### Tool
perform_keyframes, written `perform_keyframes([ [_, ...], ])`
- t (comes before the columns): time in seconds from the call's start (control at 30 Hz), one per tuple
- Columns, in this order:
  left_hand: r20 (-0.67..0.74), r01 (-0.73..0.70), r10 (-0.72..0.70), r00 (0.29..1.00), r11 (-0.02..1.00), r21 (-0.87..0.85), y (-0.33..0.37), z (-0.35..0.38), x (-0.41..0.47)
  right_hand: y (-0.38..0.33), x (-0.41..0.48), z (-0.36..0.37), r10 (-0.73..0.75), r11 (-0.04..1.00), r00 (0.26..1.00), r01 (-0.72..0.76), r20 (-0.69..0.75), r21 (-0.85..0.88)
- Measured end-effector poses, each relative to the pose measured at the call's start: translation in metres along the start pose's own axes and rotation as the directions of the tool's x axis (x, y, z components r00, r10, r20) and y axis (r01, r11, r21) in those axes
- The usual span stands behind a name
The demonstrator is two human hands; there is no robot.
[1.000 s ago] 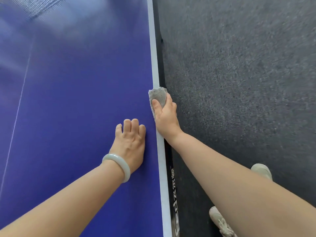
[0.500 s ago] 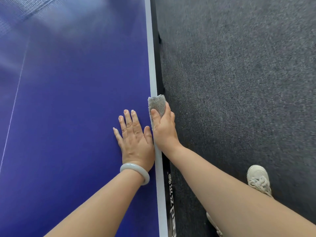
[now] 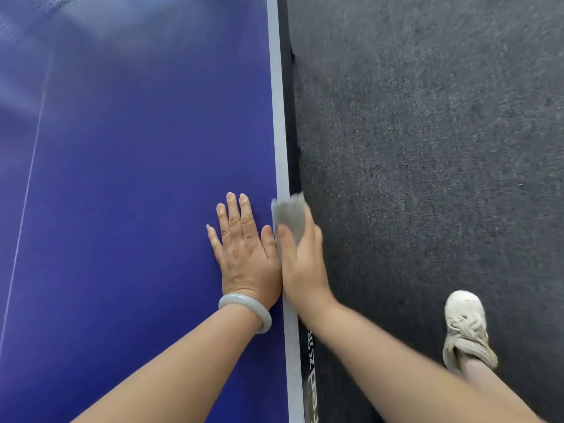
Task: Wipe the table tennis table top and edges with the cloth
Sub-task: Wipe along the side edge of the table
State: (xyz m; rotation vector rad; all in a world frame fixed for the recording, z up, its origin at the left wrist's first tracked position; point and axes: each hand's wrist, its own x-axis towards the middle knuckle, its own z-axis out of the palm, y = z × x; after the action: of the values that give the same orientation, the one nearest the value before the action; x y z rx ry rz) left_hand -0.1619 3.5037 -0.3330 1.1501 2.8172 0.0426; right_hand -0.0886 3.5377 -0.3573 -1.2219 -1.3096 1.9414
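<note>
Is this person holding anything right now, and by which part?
The right hand grips a grey cloth by its near end, thumb on top, at the table's white edge. The left hand holds nothing; it lies flat on the blue tabletop.

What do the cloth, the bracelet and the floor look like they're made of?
Cloth: grey, matte and fuzzy, likely microfibre or terry; motion blur hides the weave. Bracelet: pale, smooth, glossy ring, possibly jade or glass. Floor: dark grey, speckled, rough grain, probably carpet or rubber matting.
</note>
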Motion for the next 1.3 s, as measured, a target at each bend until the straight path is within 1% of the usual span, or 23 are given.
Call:
perform_keyframes([
  [0.07, -0.004, -0.004, 0.004, 1.000, 1.000, -0.009, 0.000, 0.000, -0.001, 0.017, -0.041, -0.003, 0.020, 1.000, 1.000, -0.020, 0.000, -0.002],
  [0.13, -0.008, -0.009, 0.008, 1.000, 1.000, -0.014, 0.000, -0.001, -0.001, 0.018, -0.041, -0.002, 0.017, 1.000, 1.000, -0.017, -0.005, -0.024],
  [0.23, -0.003, -0.004, 0.004, 1.000, 1.000, 0.000, -0.001, -0.002, -0.001, -0.006, 0.016, 0.006, -0.018, 1.000, 0.999, 0.016, -0.047, -0.025],
  [0.33, 0.009, -0.014, 0.014, 1.000, 1.000, 0.025, 0.001, -0.003, -0.003, -0.042, 0.106, 0.010, 0.024, 0.999, 0.999, -0.025, -0.043, -0.031],
  [0.4, 0.013, -0.011, 0.011, 1.000, 1.000, 0.016, 0.001, -0.004, -0.002, -0.053, 0.136, 0.012, 0.047, 0.998, 0.998, -0.048, -0.036, -0.027],
  [0.47, 0.016, -0.004, 0.003, 1.000, 1.000, 0.012, 0.002, -0.004, -0.002, -0.044, 0.122, 0.010, 0.035, 0.999, 0.999, -0.035, -0.016, -0.024],
  [0.57, 0.013, 0.001, -0.001, 1.000, 1.000, 0.026, 0.003, -0.004, -0.002, -0.010, 0.042, 0.003, 0.004, 1.000, 1.000, -0.004, -0.020, 0.012],
  [0.63, 0.016, 0.002, -0.002, 1.000, 1.000, 0.019, 0.004, -0.004, -0.001, 0.010, -0.009, -0.002, 0.040, 0.999, 0.999, -0.040, -0.006, 0.023],
  [0.7, 0.017, 0.003, -0.003, 1.000, 1.000, 0.007, 0.004, -0.005, -0.001, 0.015, -0.030, -0.004, 0.057, 0.998, 0.998, -0.057, 0.017, 0.004],
  [0.77, 0.016, 0.005, -0.005, 1.000, 1.000, 0.003, 0.004, -0.005, -0.001, 0.006, -0.010, -0.002, 0.066, 0.998, 0.998, -0.066, 0.018, -0.014],
  [0.87, 0.012, 0.001, -0.001, 1.000, 1.000, 0.017, 0.003, -0.004, -0.002, -0.021, 0.069, 0.007, 0.051, 0.998, 0.999, -0.050, 0.005, -0.048],
  [0.93, 0.014, -0.003, 0.003, 1.000, 1.000, 0.016, 0.003, -0.004, -0.003, -0.045, 0.124, 0.009, 0.074, 0.997, 0.997, -0.074, -0.010, -0.035],
  [1.0, 0.014, 0.002, -0.003, 1.000, 1.000, 0.017, 0.003, -0.005, -0.002, -0.055, 0.146, 0.011, 0.084, 0.996, 0.996, -0.084, -0.003, -0.021],
  [1.07, 0.020, 0.007, -0.008, 1.000, 1.000, 0.018, 0.004, -0.005, -0.003, -0.046, 0.127, 0.008, 0.073, 0.997, 0.997, -0.073, 0.010, -0.015],
  [1.13, 0.016, 0.010, -0.010, 1.000, 1.000, 0.011, 0.004, -0.005, -0.002, -0.027, 0.077, 0.004, 0.061, 0.998, 0.998, -0.061, 0.011, 0.000],
  [1.23, 0.007, 0.013, -0.013, 1.000, 1.000, 0.011, 0.005, -0.005, -0.002, -0.003, 0.002, -0.006, 0.097, 0.995, 0.993, -0.097, 0.067, 0.002],
  [1.3, -0.003, 0.015, -0.015, 1.000, 1.000, 0.013, 0.005, -0.004, -0.002, 0.001, -0.014, -0.009, 0.106, 0.994, 0.991, -0.103, 0.085, -0.030],
])
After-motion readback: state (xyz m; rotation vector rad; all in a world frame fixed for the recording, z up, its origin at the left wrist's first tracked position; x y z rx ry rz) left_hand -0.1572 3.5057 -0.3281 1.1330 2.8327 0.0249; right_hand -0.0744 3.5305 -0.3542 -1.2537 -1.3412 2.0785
